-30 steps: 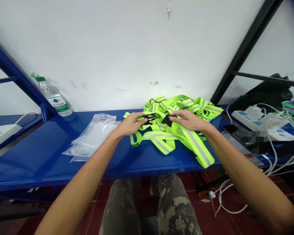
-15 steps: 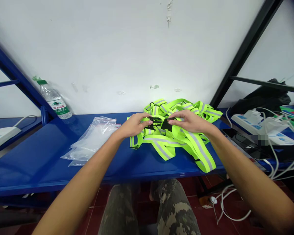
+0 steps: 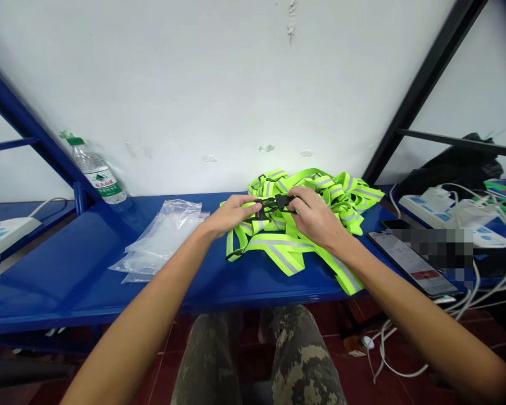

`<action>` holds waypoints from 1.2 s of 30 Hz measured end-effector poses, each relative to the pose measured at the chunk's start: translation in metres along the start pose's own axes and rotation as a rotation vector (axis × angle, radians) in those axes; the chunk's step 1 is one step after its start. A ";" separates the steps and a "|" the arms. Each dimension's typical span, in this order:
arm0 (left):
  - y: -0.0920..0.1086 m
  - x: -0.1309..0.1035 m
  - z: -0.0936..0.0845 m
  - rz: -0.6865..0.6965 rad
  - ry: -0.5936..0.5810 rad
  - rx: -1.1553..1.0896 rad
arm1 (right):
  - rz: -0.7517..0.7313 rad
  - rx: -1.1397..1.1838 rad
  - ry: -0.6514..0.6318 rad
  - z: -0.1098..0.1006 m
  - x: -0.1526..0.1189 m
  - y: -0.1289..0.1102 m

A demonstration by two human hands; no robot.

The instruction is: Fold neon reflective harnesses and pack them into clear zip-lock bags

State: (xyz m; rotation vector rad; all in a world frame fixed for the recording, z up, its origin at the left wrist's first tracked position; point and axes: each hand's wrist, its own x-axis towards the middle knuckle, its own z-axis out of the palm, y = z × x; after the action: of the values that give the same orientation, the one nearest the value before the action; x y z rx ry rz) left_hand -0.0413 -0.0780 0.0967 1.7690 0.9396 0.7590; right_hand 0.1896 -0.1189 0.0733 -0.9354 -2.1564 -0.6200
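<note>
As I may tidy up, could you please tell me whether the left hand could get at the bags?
Probably yes: the bags lie close by with nothing lying on them, though the left hand holds a buckle half.

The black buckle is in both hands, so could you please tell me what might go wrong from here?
The pronged half in the left hand and the socket half in the right hand look close but not fully closed, so they could join askew or fail to catch. The yellow-green straps lie looped over one another and might snag if pulled. The right forearm looks near the phone in this view, so a sideways move could perhaps nudge it.
</note>
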 end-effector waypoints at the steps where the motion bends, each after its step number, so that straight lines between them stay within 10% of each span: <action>1: -0.001 0.000 0.001 -0.017 -0.003 -0.040 | -0.003 -0.009 0.020 0.002 -0.001 -0.001; 18: -0.002 0.002 0.014 0.018 0.007 -0.100 | 0.046 0.256 -0.013 0.020 -0.010 -0.014; 29: 0.022 -0.003 -0.012 0.257 -0.016 0.301 | 0.554 0.969 -0.477 -0.037 0.017 0.026; 36: 0.052 -0.008 -0.031 0.301 0.021 0.566 | 0.628 0.892 -0.615 -0.080 0.029 0.058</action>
State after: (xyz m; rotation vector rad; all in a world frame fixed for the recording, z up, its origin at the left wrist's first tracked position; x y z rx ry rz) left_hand -0.0568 -0.0832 0.1550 2.4417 0.9763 0.7429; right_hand 0.2522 -0.1220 0.1546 -1.2441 -2.0765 0.9723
